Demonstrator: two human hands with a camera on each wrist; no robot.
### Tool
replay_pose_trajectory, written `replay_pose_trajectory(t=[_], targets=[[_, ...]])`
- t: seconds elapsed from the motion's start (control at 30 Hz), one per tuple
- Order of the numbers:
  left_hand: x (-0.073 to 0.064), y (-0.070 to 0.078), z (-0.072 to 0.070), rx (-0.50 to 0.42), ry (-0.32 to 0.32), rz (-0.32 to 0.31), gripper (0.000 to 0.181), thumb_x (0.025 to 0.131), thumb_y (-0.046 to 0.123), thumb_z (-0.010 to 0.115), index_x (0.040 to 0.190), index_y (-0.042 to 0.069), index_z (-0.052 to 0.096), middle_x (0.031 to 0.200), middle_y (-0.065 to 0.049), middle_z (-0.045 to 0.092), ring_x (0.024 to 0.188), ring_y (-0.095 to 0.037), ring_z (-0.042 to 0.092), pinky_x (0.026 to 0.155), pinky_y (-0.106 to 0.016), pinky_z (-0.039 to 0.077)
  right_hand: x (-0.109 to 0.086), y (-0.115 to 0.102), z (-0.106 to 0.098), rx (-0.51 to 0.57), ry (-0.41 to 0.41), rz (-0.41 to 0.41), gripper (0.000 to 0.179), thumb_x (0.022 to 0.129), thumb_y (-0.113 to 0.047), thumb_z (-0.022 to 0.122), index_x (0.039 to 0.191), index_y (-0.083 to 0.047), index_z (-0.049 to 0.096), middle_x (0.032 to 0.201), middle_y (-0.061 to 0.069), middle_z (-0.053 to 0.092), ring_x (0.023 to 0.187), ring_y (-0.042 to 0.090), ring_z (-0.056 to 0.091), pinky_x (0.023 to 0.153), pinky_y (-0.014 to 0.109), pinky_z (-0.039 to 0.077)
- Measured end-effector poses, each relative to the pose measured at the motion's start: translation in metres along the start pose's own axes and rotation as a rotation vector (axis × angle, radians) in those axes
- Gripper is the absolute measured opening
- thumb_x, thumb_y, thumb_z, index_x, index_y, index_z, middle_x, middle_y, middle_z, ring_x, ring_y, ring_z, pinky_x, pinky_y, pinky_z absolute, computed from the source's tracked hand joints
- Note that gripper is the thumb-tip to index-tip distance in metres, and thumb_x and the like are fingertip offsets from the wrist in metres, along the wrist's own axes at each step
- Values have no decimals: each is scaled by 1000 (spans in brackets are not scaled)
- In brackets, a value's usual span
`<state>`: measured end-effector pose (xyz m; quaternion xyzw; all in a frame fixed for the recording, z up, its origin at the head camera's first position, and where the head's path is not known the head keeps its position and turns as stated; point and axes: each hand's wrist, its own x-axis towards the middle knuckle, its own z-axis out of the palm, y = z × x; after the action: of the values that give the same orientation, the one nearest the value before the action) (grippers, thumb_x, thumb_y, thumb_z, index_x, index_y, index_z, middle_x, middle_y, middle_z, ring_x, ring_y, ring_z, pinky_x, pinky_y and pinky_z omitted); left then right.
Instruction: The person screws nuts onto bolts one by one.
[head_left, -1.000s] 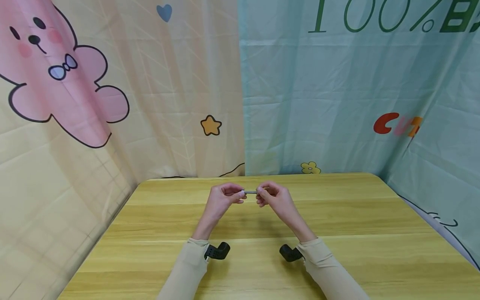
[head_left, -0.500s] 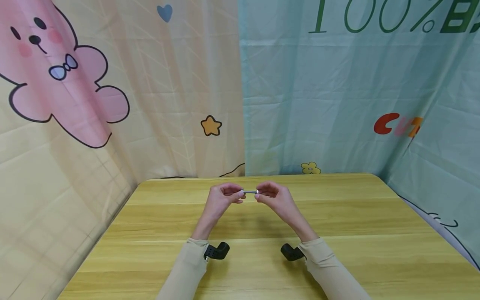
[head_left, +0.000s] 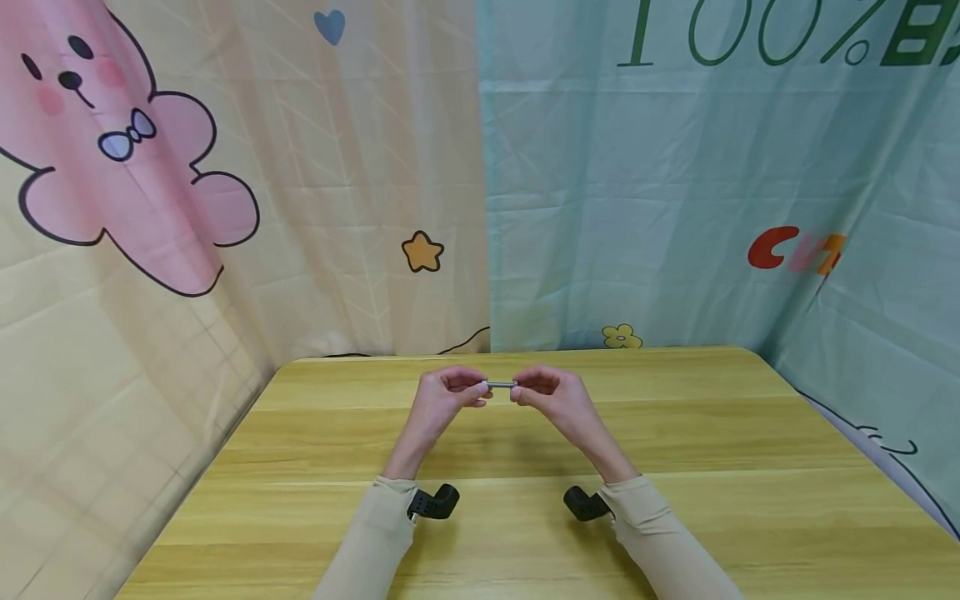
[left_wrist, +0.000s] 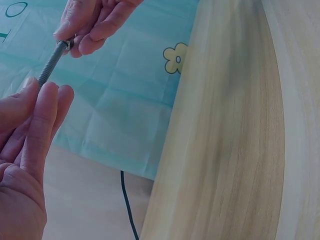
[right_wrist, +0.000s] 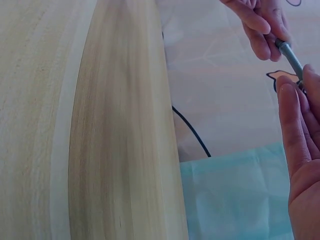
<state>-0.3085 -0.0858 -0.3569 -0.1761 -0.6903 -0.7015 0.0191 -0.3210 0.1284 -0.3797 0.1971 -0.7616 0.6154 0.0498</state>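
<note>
In the head view, a grey metal bolt point(head_left: 500, 385) lies level between my two hands, raised over the far part of the table. My left hand point(head_left: 447, 395) pinches its left end between thumb and fingers, which hide that end. The left wrist view shows the threaded shank point(left_wrist: 51, 65) and a small nut point(left_wrist: 67, 45) at the right end. My right hand point(head_left: 557, 400) pinches the nut between thumb and fingertips. From the right wrist view the shank point(right_wrist: 292, 59) slants between both sets of fingertips, with the nut partly hidden by the right fingers.
Beneath the hands is a wood-grain table point(head_left: 480, 533). Printed cloth curtains point(head_left: 637, 200) stand behind its far edge and at both sides. Black wrist cameras point(head_left: 437, 502) sit at both cuffs. A dark cable point(left_wrist: 127, 205) hangs beyond the table edge.
My right thumb and fingers have shifted on the nut end, the thumb straightening and sliding slightly down, so the nut shows more. The left hand keeps its pinch and has hardly moved.
</note>
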Motion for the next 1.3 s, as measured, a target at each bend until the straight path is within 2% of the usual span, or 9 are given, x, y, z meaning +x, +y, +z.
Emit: replay_pose_trajectory(t=[0.1,0.2,0.27,0.5,0.8,0.93,1.1,1.2,1.3], targets=[[0,0,1,1,2,-2,16,90,-5,68,103,-14,66,96,-26,70,87,-29,71,78,-36,61,-3,-9,1,22,-16,-13,21,93,-10,69,108,5,69,94,19,71,87,34,69,81,41,60],[0,1,1,3,3,0,15,90,-6,68,103,-14,66,96,-26,70,86,-29,71,77,-35,61,-2,-8,2,14,-17,-33,22,95,-16,68,102,4,69,88,21,69,81,38,69,74,37,62],[3,-5,1,0,0,-5,14,89,-6,68,102,-13,67,95,-26,70,86,-29,71,77,-36,61,1,2,2,10,-12,-37,24,95,-22,68,98,3,70,84,17,69,80,42,67,69,35,62],[12,-24,-1,-13,8,-8,15,89,-5,69,103,-11,68,95,-23,71,85,-26,71,77,-36,61,3,8,3,4,-1,-18,30,98,-30,64,90,-1,70,80,18,66,68,27,65,62,36,61],[11,-27,0,-12,14,24,17,88,-3,71,102,-12,68,93,-22,71,82,-25,71,76,-37,62,4,11,4,101,22,-35,22,97,-19,65,105,1,63,88,18,66,79,35,66,69,39,62],[11,-27,0,-8,24,33,15,88,-3,71,101,-12,68,92,-21,71,82,-25,71,75,-37,62,3,9,4,128,4,-54,20,96,-18,66,104,1,64,91,24,65,81,37,67,74,43,62],[11,-26,-1,-9,46,34,14,89,-3,70,100,-11,68,91,-20,71,82,-24,71,75,-37,62,2,8,2,128,-32,-40,25,92,-9,71,111,5,64,98,23,66,90,41,67,81,44,60],[11,-25,-2,-11,51,30,13,89,-2,71,100,-9,69,91,-19,71,83,-24,71,75,-37,62,2,7,1,132,-45,-22,25,91,-6,71,113,6,64,97,20,68,92,44,66,81,42,60],[11,-25,-2,-6,44,28,13,89,-1,71,100,-8,69,92,-19,71,84,-25,71,76,-37,61,3,7,1,135,-52,-7,23,94,-11,68,110,5,66,95,20,69,90,46,66,78,42,61]])
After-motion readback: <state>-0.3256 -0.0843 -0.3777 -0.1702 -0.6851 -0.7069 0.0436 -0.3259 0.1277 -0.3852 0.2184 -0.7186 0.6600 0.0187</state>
